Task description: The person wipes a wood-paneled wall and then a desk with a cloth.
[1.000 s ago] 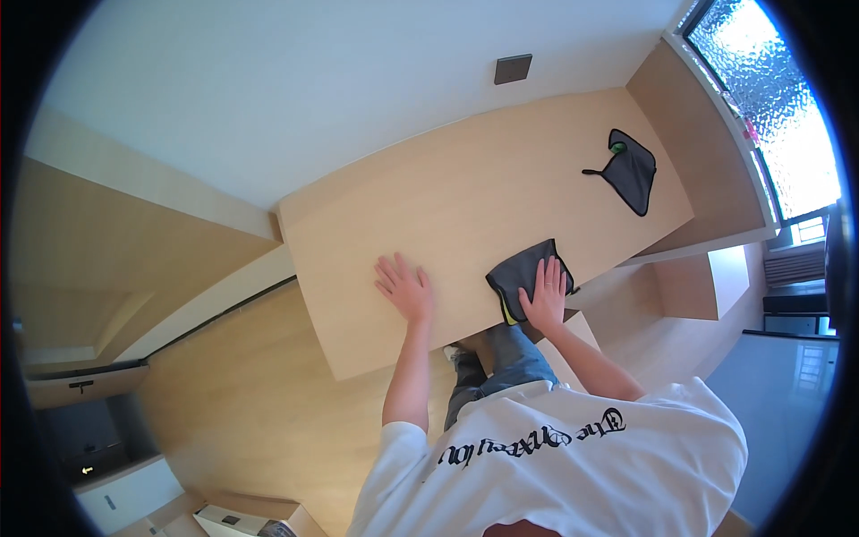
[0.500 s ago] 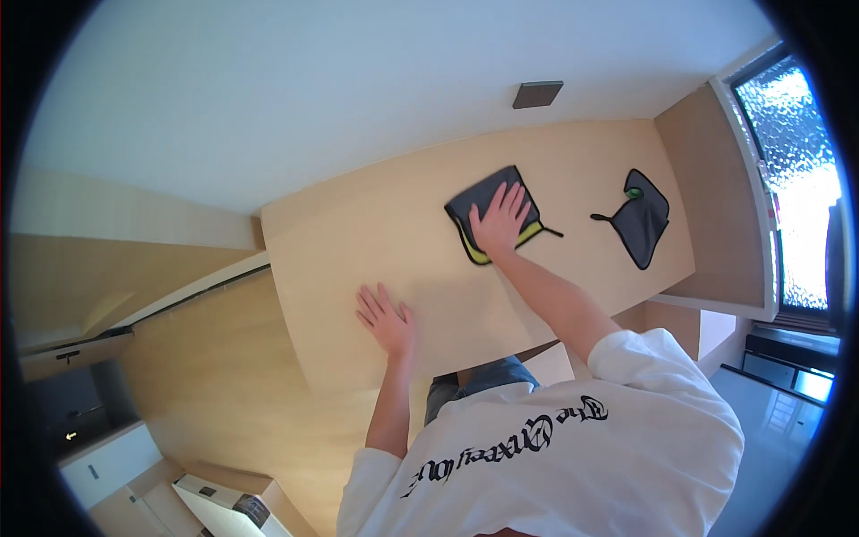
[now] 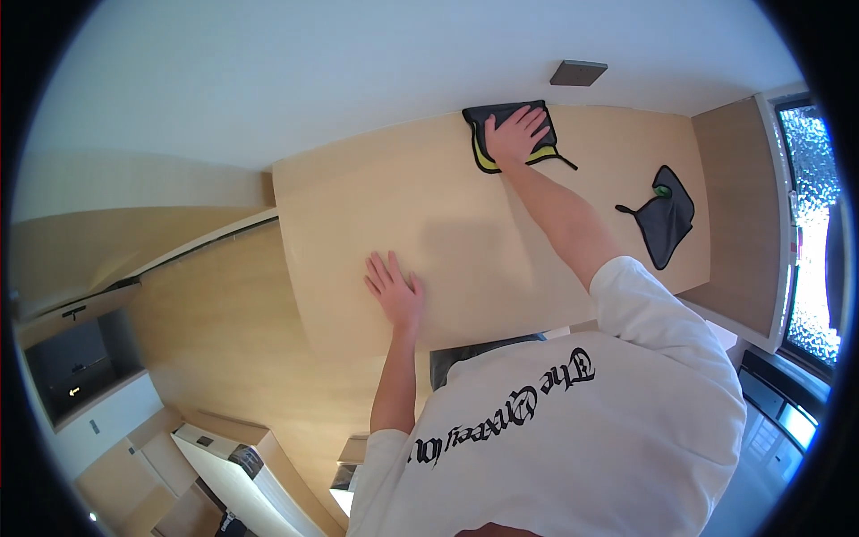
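Flat under my right hand (image 3: 519, 134) lies a folded cleaning cloth (image 3: 483, 115), dark grey with a yellow underside, black edging and a hanging loop. It rests on the pale wooden desk (image 3: 376, 188) at the far edge, against the wall. The fingers of that hand are stretched out over the cloth and slightly apart. My left hand (image 3: 395, 294) is spread on the bare desktop near the front left, with nothing in it. A second dark grey cloth (image 3: 667, 219) with black edging lies crumpled at the right end; a small green patch shows near its top.
A dark socket plate (image 3: 578, 73) sits on the white wall behind the desk. A wooden side panel (image 3: 738, 197) and a bright window (image 3: 814, 224) bound the right end. To the left is a wood-coloured floor (image 3: 215, 322), with a mattress (image 3: 242, 479) at lower left.
My right hand has pushed the folded cloth away from me to the desk's far edge. My body leans further forward and the view has shifted. My left hand stays flat on the desk.
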`<state>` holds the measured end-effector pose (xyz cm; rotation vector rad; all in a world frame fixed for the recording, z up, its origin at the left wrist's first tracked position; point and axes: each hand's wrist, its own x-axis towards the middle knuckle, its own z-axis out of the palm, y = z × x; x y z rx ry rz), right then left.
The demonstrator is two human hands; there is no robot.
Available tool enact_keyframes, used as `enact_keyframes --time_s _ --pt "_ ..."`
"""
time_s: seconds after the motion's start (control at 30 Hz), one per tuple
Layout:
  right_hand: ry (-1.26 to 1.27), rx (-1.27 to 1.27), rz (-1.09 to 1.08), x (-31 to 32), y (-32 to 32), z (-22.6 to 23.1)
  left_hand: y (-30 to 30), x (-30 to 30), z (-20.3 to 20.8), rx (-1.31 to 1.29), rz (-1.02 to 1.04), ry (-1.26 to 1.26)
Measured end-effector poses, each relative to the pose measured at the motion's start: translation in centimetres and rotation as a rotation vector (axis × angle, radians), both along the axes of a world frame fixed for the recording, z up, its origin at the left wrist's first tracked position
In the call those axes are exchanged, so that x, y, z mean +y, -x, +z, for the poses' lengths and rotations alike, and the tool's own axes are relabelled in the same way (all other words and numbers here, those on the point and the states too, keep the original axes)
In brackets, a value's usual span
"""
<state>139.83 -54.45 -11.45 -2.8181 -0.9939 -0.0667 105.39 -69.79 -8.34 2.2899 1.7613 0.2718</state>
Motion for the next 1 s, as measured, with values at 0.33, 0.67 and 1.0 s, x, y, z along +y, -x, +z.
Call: enact_keyframes --time_s 0.33,0.67,1.0 --pt "-0.110 -0.079 0.311 -16.7 4.4 0.7 0.2 0.0 -1.4 -0.012 -0.030 -0.069" --pt "-0.039 0.044 0.163 -33.9 13.1 2.6 1.0 0.2 -2.3 -0.028 -0.018 -0.067" --pt "-0.031 -0.095 -0.102 -25.2 6.7 0.8 0.1 0.3 -0.9 0.004 -0.037 0.025"
